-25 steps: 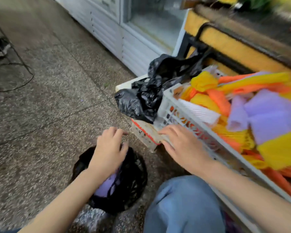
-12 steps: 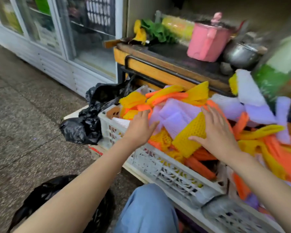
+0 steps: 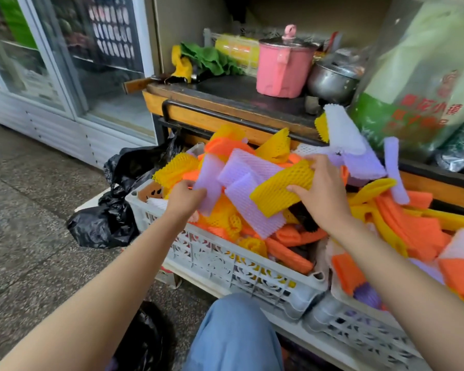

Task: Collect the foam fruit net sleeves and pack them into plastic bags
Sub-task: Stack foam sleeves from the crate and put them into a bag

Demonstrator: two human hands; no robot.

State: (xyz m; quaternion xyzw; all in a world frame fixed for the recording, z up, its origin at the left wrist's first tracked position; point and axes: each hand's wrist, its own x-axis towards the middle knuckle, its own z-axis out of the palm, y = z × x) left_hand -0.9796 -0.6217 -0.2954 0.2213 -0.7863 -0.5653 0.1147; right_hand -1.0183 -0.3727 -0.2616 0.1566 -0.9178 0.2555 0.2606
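Observation:
A grey plastic crate holds a heap of foam net sleeves in yellow, orange, purple and white. My left hand pinches a purple sleeve at the crate's left end. My right hand grips a yellow sleeve lying across the top of the heap. More purple sleeves lie between the two hands. A black plastic bag stands open on the floor at the bottom edge, below my left forearm.
A second grey crate with orange sleeves sits to the right. Crumpled black bags lie left of the crate. Behind is a wooden counter with a pink pot and a steel pot. A glass-door fridge stands at left.
Both hands rose from the floor bag and crate rim into the heap. The left hand now pinches a purple sleeve and the right grips a yellow one.

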